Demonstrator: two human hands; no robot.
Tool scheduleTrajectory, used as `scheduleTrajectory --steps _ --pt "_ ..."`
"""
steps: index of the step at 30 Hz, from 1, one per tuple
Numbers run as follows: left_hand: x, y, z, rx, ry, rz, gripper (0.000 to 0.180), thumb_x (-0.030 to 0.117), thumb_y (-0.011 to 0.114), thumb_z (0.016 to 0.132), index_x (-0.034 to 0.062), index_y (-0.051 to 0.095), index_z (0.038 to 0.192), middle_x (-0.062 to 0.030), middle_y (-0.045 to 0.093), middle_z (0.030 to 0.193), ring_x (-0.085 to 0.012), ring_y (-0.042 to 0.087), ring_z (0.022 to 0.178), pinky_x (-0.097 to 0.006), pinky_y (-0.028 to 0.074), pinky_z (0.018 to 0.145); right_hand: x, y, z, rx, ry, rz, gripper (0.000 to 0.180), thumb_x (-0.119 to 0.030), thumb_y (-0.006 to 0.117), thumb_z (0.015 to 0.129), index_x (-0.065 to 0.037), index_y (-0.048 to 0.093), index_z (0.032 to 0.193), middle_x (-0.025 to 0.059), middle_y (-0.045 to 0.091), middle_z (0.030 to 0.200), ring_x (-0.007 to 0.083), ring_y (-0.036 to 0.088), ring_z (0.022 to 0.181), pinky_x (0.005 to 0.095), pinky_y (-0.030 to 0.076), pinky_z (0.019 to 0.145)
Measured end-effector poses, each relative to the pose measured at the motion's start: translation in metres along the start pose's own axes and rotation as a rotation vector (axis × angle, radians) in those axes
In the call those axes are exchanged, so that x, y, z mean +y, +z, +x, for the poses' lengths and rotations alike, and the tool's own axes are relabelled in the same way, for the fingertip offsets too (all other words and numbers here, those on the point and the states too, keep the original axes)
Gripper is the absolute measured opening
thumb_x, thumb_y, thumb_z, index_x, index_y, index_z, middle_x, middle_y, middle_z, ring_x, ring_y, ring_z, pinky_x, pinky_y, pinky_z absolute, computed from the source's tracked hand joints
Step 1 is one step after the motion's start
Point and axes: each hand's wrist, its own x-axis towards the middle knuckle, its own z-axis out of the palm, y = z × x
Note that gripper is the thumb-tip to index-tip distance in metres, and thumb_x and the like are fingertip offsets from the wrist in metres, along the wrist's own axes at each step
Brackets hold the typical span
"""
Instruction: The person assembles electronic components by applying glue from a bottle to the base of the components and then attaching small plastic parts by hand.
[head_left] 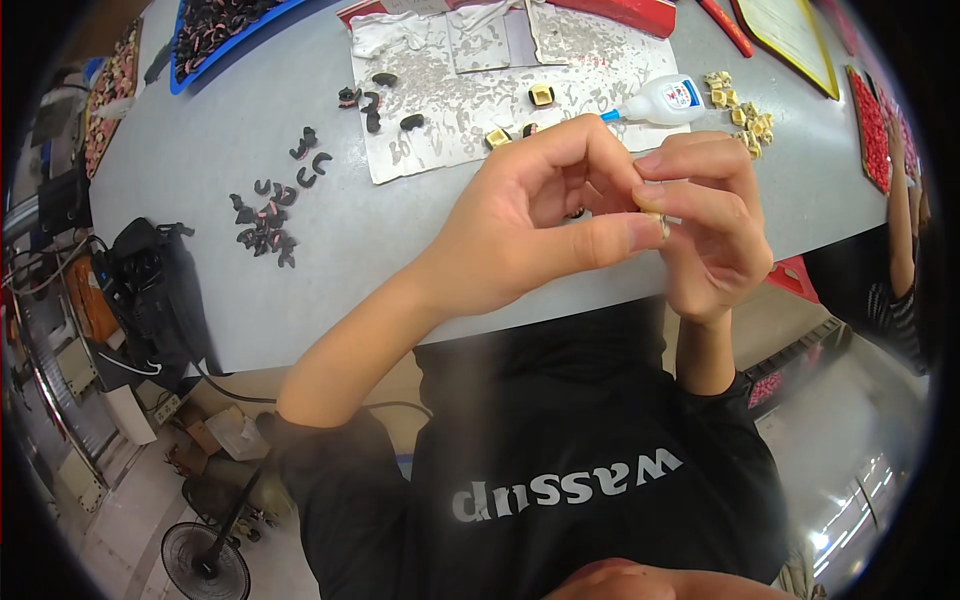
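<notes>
My left hand (530, 215) and my right hand (722, 210) meet above the table's near edge. Their fingertips pinch a small cream piece (662, 228) between them, mostly covered by the fingers. Just beyond the hands lies a white squeeze bottle (662, 102) with a blue tip. Small hollow cream pieces (752, 128) are heaped to the right of it. A cream block with a black edge (540, 95) and another cream block (497, 138) rest on a stained white sheet (400, 155). Several curved black pieces (265, 228) are scattered to the left.
A blue tray (212, 76) of black pieces stands at the far left, with a yellow-edged tray (785, 40) and a red stick-shaped tool (727, 28) at the far right. Farther right, another person's arm (902, 220) is beside a tray of red pieces (868, 130). A black bag (150, 285) hangs at the left edge.
</notes>
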Motion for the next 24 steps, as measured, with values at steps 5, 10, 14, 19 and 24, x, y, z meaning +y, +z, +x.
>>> scheduleTrajectory --steps 5,10,14,19,24 --pt "0.0003 -0.0016 0.0003 -0.030 -0.019 -0.080 0.009 -0.001 0.065 0.084 -0.0018 0.058 0.091 -0.0059 0.060 0.090 -0.0115 0.060 0.088 -0.024 0.049 0.078 0.0017 -0.0021 -0.0001 -0.011 -0.032 0.034 0.023 0.001 0.069 0.067 0.000 0.068 0.090 0.0137 0.062 0.093 0.0233 0.058 0.081 0.0313 0.048 0.070" --pt "0.0016 -0.0014 -0.0019 0.007 -0.024 -0.040 0.008 -0.002 0.066 0.083 -0.0048 0.063 0.089 -0.0071 0.062 0.087 -0.0129 0.062 0.085 -0.024 0.051 0.077 0.0008 -0.0023 0.0010 0.000 -0.040 0.064 0.024 -0.003 0.071 0.066 -0.003 0.069 0.090 0.0119 0.063 0.090 0.0222 0.057 0.080 0.0308 0.047 0.071" --pt "0.0037 0.0000 -0.0021 0.008 -0.034 -0.051 0.009 -0.003 0.068 0.081 -0.0044 0.063 0.089 -0.0079 0.062 0.088 -0.0131 0.062 0.083 -0.024 0.051 0.077 -0.0023 -0.0019 0.0043 -0.009 -0.047 0.035 0.026 -0.003 0.071 0.064 -0.003 0.070 0.090 0.0108 0.063 0.090 0.0223 0.057 0.079 0.0316 0.047 0.071" --pt "0.0053 -0.0034 -0.0027 -0.012 0.041 0.101 0.009 -0.004 0.071 0.078 -0.0042 0.066 0.085 -0.0099 0.063 0.086 -0.0132 0.062 0.080 -0.024 0.052 0.074 -0.0030 -0.0019 0.0036 -0.020 -0.083 0.011 0.029 -0.001 0.071 0.061 -0.004 0.070 0.089 0.0090 0.064 0.089 0.0222 0.057 0.080 0.0315 0.047 0.072" --pt "0.0060 -0.0037 -0.0031 0.018 0.013 0.102 0.007 -0.003 0.070 0.079 -0.0048 0.067 0.085 -0.0104 0.064 0.084 -0.0130 0.062 0.078 -0.023 0.051 0.071 -0.0030 -0.0031 0.0031 -0.012 -0.066 -0.011 0.026 -0.003 0.071 0.062 -0.004 0.070 0.089 0.0088 0.063 0.087 0.0223 0.057 0.079 0.0315 0.047 0.072"
